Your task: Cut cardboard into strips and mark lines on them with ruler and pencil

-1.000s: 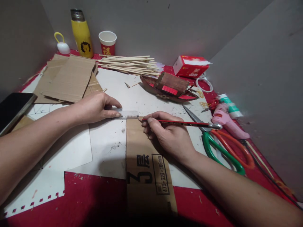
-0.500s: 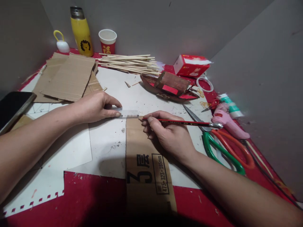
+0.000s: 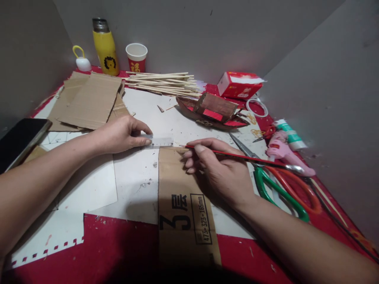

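Observation:
Between thumb and fingers, my left hand (image 3: 127, 134) pinches the left end of a clear ruler (image 3: 162, 142). The ruler lies along the far edge of a printed brown cardboard strip (image 3: 174, 177), which runs toward me over the table's front. My right hand (image 3: 220, 169) grips a red and black pencil (image 3: 231, 153) near its point. The pencil tip sits just right of the ruler's visible end, close to the strip's far edge. The curled fingers of that hand hover over or rest on the strip; I cannot tell which.
A brown model boat (image 3: 211, 111) stands beyond my right hand. Large scissors (image 3: 266, 177) and a pink glue gun (image 3: 287, 152) lie at right. Cardboard sheets (image 3: 89, 98), a phone (image 3: 23, 138), wooden sticks (image 3: 162, 83), a yellow bottle (image 3: 106, 51), a paper cup (image 3: 136, 57) and a tissue pack (image 3: 241, 84) surround the work.
My right hand has shifted slightly right with the pencil, whose rear end now tilts lower and farther right. My left hand keeps its place on the ruler. The camera view has shifted a little.

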A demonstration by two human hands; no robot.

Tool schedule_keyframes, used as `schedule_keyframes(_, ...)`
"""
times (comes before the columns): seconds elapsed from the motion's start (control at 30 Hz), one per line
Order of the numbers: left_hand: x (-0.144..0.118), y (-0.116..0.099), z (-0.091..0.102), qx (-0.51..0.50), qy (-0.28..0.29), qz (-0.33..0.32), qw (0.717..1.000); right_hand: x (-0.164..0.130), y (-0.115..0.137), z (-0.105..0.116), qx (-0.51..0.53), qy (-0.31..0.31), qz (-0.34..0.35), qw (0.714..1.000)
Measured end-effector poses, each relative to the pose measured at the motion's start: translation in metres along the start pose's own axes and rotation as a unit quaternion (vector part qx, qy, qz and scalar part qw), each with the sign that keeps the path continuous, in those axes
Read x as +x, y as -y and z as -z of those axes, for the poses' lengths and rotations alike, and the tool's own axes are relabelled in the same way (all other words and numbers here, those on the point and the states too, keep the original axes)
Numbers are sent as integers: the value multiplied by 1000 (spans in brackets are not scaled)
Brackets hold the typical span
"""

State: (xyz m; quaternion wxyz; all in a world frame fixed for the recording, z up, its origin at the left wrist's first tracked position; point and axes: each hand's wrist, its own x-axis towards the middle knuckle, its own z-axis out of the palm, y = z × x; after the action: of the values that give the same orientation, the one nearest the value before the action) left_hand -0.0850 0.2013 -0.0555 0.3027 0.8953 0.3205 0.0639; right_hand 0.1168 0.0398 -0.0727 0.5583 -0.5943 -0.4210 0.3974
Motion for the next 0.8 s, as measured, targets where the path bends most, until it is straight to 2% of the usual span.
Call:
schedule_keyframes(0.17, 1, 1, 3, 21, -85, 50, 995, -5, 5, 3, -45, -54, 88, 994)
schedule_keyframes(0.27, 0, -3, 6, 75, -107, 78, 988, -2, 2, 9, -160, -43, 123, 978)
schedule_keyframes(0.33, -3, -10, 6, 125, -102, 87, 983, 4, -2, 17, -276, -10, 160, 948)
schedule_keyframes(0.4, -8, -21, 5, 183, -119, 92, 972, 9, -5, 24, -381, 30, 184, 905)
schedule_keyframes(0.5, -14, -40, -1, 228, -153, 97, 957, 14, -7, 30, -476, 65, 192, 856)
schedule_keyframes(0.57, -18, -51, -5, 204, -129, 99, 965, 15, -6, 32, -500, 81, 189, 842)
schedule_keyframes(0.6, -19, -54, -8, 172, -99, 100, 975, 16, -4, 32, -505, 92, 179, 839)
schedule_keyframes(0.67, -22, -57, -12, 53, -15, 103, 993, 17, 3, 32, -504, 118, 146, 843)
schedule_keyframes(0.7, -23, -58, -15, -28, 30, 109, 993, 18, 7, 34, -492, 132, 125, 851)
schedule_keyframes(0.77, -23, -58, -19, -193, 95, 123, 969, 21, 19, 40, -430, 191, 72, 879)
schedule_keyframes(0.8, -23, -58, -20, -253, 104, 125, 954, 22, 26, 44, -390, 225, 48, 892)
